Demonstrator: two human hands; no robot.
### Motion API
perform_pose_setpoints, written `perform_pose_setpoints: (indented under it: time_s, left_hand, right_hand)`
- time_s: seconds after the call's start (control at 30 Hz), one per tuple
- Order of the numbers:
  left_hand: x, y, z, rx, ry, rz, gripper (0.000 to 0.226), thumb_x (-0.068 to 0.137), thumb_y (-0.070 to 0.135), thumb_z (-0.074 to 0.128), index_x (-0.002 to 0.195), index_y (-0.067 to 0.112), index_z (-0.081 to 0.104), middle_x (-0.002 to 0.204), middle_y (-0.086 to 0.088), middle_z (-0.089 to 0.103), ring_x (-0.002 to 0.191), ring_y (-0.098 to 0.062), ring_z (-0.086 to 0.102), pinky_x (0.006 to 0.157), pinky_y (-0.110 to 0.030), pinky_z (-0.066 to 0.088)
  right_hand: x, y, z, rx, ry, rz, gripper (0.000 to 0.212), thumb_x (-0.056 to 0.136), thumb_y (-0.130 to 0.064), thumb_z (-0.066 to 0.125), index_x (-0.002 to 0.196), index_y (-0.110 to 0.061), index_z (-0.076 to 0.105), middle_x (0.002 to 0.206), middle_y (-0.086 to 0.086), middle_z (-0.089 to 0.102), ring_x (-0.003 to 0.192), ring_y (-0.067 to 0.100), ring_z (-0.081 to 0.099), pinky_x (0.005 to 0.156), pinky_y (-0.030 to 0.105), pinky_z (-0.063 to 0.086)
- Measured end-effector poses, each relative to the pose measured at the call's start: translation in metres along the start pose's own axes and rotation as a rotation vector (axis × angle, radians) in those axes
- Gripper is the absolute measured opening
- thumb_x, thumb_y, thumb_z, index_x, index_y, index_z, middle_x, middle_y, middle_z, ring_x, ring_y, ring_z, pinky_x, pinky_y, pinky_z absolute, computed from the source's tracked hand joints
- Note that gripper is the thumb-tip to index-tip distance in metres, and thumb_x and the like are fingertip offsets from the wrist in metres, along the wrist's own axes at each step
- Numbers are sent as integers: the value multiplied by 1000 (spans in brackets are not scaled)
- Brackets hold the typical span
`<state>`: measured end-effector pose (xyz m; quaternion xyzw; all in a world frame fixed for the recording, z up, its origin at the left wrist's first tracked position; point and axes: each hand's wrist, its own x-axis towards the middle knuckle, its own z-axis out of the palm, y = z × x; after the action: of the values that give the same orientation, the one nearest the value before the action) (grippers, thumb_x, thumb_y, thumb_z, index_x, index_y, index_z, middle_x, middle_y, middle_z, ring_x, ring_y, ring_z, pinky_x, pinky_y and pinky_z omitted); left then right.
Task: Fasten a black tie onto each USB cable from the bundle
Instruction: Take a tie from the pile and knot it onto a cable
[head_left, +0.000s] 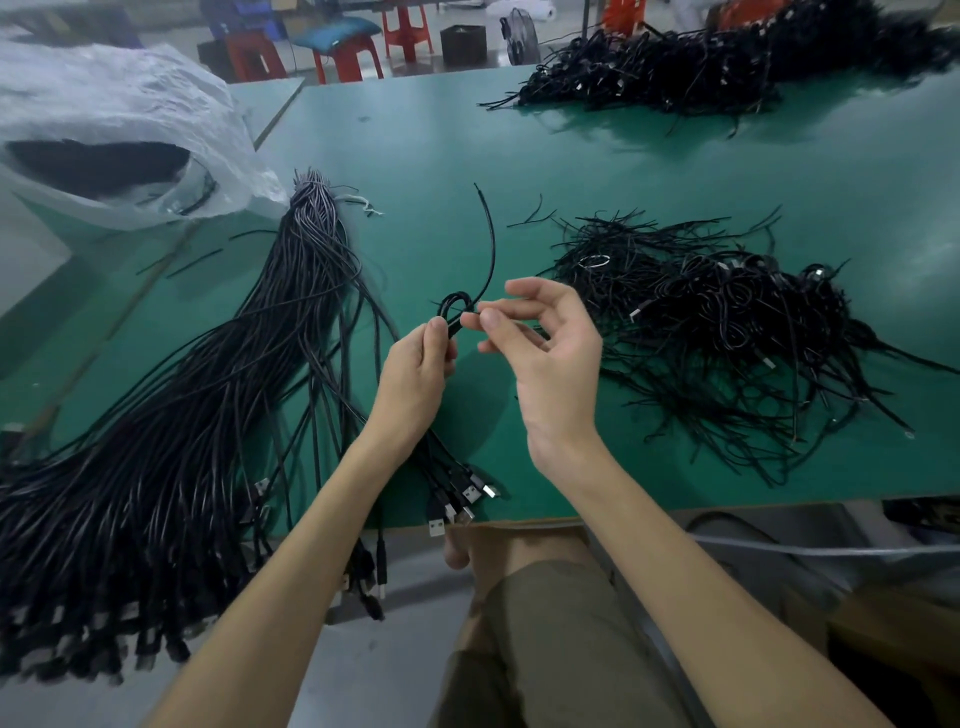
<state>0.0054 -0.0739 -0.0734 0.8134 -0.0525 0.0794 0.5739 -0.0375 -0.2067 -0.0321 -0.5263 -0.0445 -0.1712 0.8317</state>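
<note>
Left grip (415, 374) curls round a small coiled USB cable (456, 306) held above the green worktop (415, 156), while the right grip (545, 343) pinches a black tie (491, 244) at the coil. Wrapping looks barely started; next the tie must wind round the coil and twist tight. The bundle (208, 389) lies to the left.

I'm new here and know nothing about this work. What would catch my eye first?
A huge bundle of black USB cables fans across the left of the green table, its plugs hanging over the near edge. At centre, the left hand grips a small coiled cable while the right hand pinches a thin black strand at it. A tangled heap of black strands lies to the right.
</note>
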Motion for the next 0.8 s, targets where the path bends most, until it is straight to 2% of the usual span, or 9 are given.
perform_pose_setpoints:
  time_s: [0.13, 0.17, 0.3, 0.5, 0.67, 0.8]
  left_hand:
    - [2, -3, -1, -34, 8, -19, 48, 113, 31, 36, 94, -7, 58, 69, 11, 46, 58, -4, 40, 57, -23, 33]
    - [2, -3, -2, -41, 7, -21, 48, 113, 31, 36, 94, -7, 59, 68, 13, 46, 57, -3, 40, 56, -22, 33]
    - [0, -1, -2, -72, -5, -24, 42, 113, 32, 36, 76, 16, 50, 58, 18, 45, 53, -1, 38, 51, -16, 31]
    - [-3, 0, 0, -76, -19, -25, 43, 113, 31, 36, 74, 17, 46, 55, 19, 47, 52, -1, 39, 51, -14, 33]
    - [-2, -1, -1, -107, -8, -38, 41, 112, 33, 36, 76, 18, 48, 55, 20, 47, 52, 0, 40, 50, -13, 33]
    - [-4, -2, -1, -115, -18, -40, 41, 112, 35, 36, 75, 19, 47, 57, 20, 46, 53, 0, 40, 51, -14, 33]
  right_hand:
    - [0, 7, 1, 39, 9, 56, 24, 92, 6, 69, 113, -1, 58, 93, 11, 72, 90, 27, 77, 76, 29, 59]
    - [0, 9, 1, 36, 8, 61, 24, 92, 6, 69, 112, -1, 58, 92, 10, 72, 90, 27, 77, 76, 29, 59]
    - [3, 16, -1, 8, 63, 92, 23, 92, 5, 69, 111, -2, 58, 94, 16, 71, 88, 25, 77, 75, 27, 58]
    - [-5, 29, -6, -17, 76, 140, 22, 91, 4, 71, 108, -4, 60, 89, 10, 70, 88, 25, 77, 73, 26, 57]
    - [-3, 31, -8, -68, 99, 138, 21, 91, -1, 73, 107, -7, 61, 82, -1, 74, 84, 23, 76, 67, 24, 55]
    - [-4, 30, -9, -58, 126, 139, 21, 91, -1, 73, 107, -5, 61, 83, 1, 74, 81, 24, 76, 66, 25, 55]
